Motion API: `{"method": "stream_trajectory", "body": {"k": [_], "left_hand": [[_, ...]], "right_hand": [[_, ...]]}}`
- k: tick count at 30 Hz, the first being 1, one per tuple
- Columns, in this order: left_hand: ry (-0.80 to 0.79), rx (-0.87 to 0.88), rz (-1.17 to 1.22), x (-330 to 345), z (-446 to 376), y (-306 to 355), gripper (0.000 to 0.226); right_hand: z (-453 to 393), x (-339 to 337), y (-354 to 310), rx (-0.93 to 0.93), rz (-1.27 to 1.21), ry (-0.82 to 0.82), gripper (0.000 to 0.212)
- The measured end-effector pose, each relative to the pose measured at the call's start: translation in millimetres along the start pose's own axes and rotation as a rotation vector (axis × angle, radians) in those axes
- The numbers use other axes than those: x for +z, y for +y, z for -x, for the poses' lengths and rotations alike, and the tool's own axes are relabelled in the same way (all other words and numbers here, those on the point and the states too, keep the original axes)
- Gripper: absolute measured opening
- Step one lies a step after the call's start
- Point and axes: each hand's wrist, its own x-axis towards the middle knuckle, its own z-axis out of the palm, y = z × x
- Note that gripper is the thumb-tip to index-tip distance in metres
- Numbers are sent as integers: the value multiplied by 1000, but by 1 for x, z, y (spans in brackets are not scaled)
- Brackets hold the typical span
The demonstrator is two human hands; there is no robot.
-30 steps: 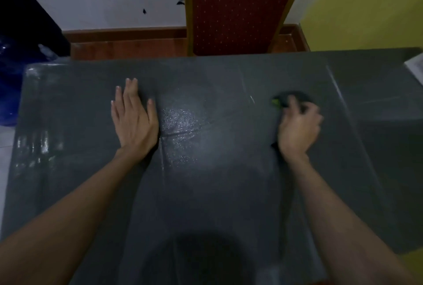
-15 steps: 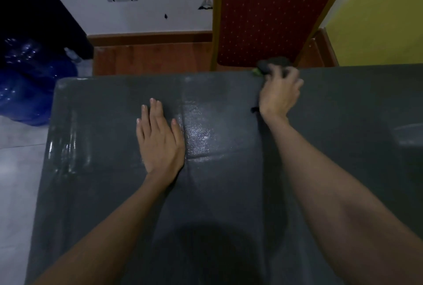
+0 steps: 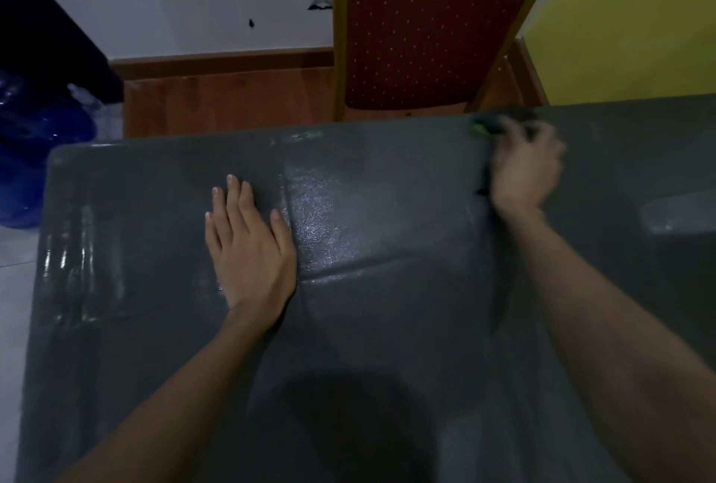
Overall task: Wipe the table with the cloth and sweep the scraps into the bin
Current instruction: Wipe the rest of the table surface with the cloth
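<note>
A dark grey table with a shiny, creased cover fills the lower view. My right hand is closed over a dark cloth with a green patch, pressed on the table at its far edge, right of centre. The hand and cloth are blurred. My left hand lies flat on the table left of centre, fingers together, holding nothing. No scraps or bin can be made out.
A red upholstered chair with a wooden frame stands just beyond the table's far edge. Blue water bottles sit on the floor at the far left. A grey ridge rises on the table at the right.
My right hand slid the cloth from mid-table up to the far edge, then rightward along that edge. My left hand stayed flat in place.
</note>
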Motion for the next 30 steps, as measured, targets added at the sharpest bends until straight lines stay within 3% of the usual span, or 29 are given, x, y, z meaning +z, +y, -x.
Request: {"method": "stream_trajectory", "body": {"k": [2,3,4,7,9,12,14,18,20,21,22,24,26,28,30], "left_hand": [[-10,7,-11,-1,0,1,58],[-19,31,-15,-3,0,3,57],[-33,82,-19,-5,0,5,56],[-117,363,-28,-11,4,8,48],[-181,454,-17,-15,4,8,47],[-182,440,-1,-17,1,8,45],[-164,434,9,-18,0,8,44],[-165,426,-4,-17,1,8,44],[-160,421,-42,-17,2,11,44],[-150,415,-68,-18,4,13,42],[-126,402,-82,-19,8,15,38],[-34,337,-34,-22,27,26,30],[29,230,102,-25,65,41,30],[2,118,229,-25,111,53,36],[-35,45,289,-23,144,54,41]], "right_hand": [[-9,-12,44,391,7,39,31],[-8,-15,45,514,16,42,30],[-2,-16,34,517,27,47,30],[53,-21,-48,19,-130,14,33],[112,-20,-100,-317,-190,-92,32],[123,-21,-83,-409,-246,-124,35],[103,-23,-18,-265,-148,-97,36],[87,-55,144,343,21,-29,28],[90,-71,172,567,5,3,25],[91,-75,166,572,-18,25,25],[96,-78,151,470,-58,45,27],[122,-77,96,66,-197,29,33],[175,-71,27,-244,-239,-63,34],[220,-67,-25,-345,-239,-167,28],[226,-59,-28,-383,-236,-153,28]]}}
